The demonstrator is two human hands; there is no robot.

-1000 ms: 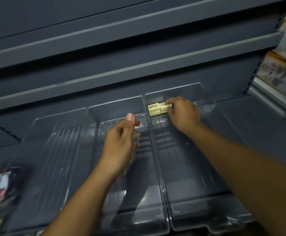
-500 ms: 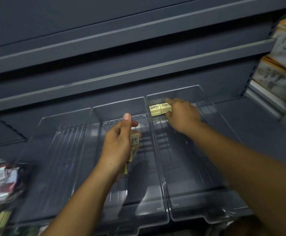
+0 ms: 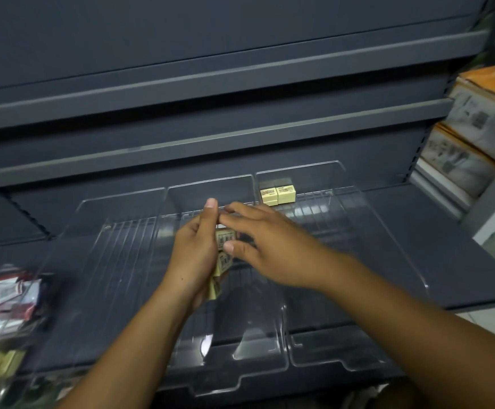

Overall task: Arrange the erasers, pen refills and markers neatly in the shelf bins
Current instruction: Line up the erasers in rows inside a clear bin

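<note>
The grey shelf (image 3: 240, 137) carries clear bins side by side; the right bin (image 3: 358, 290) is the one we are filling. Over the middle bin (image 3: 240, 343), our left hand (image 3: 194, 258) is clamped round a stack of erasers (image 3: 225, 240), held upright, we judge, so they peel off singly. At three o'clock of it, our right hand (image 3: 272, 252) reaches in, fingers apart. Whether it pinches yet we cannot tell. At one o'clock, placed erasers (image 3: 278, 193) sit snug in the right bin's back-left corner, starting a tidy row.
</note>
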